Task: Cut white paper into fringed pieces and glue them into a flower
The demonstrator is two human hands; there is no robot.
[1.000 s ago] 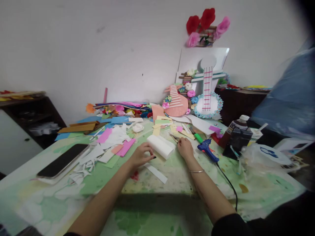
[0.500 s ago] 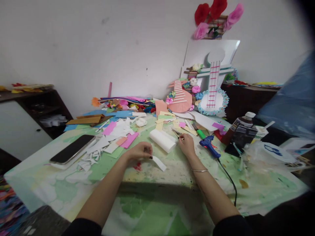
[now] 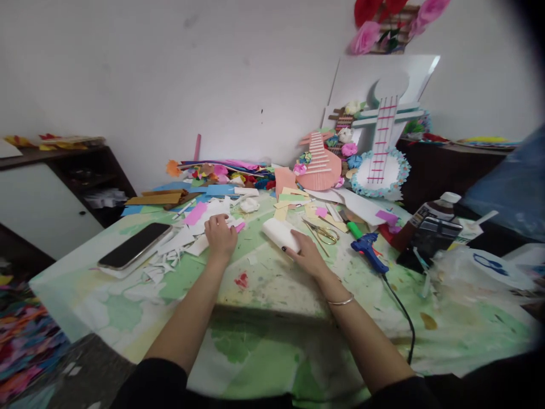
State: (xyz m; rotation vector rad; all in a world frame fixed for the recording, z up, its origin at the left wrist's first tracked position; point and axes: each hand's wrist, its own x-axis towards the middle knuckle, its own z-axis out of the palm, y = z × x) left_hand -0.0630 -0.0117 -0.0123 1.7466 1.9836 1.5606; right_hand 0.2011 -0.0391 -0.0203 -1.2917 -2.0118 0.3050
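On the right side of a folded or rolled piece of white paper (image 3: 279,234), my right hand (image 3: 307,254) grips with the thumb in front and the fingers over the far side. My left hand (image 3: 220,237) reaches over a heap of white paper scraps (image 3: 179,244), fingers bent downward and slightly apart. Beside its fingertips lies a pink paper piece (image 3: 239,226). I cannot make out anything held in the left hand. Gold-handled scissors (image 3: 327,233) rest on the table behind my right hand, next to a thin stick (image 3: 317,238).
A blue glue gun (image 3: 368,250) with a black cord lies at the right. Further right are a brown bottle (image 3: 426,216) and a clear plastic bag (image 3: 460,272). A phone (image 3: 135,245) sits at the left. Paper instrument models (image 3: 381,159) lean against the wall.
My right hand has let go of the scissors and taken hold of the white paper roll. My left hand has moved left and away onto the scraps; its white strip no longer shows.
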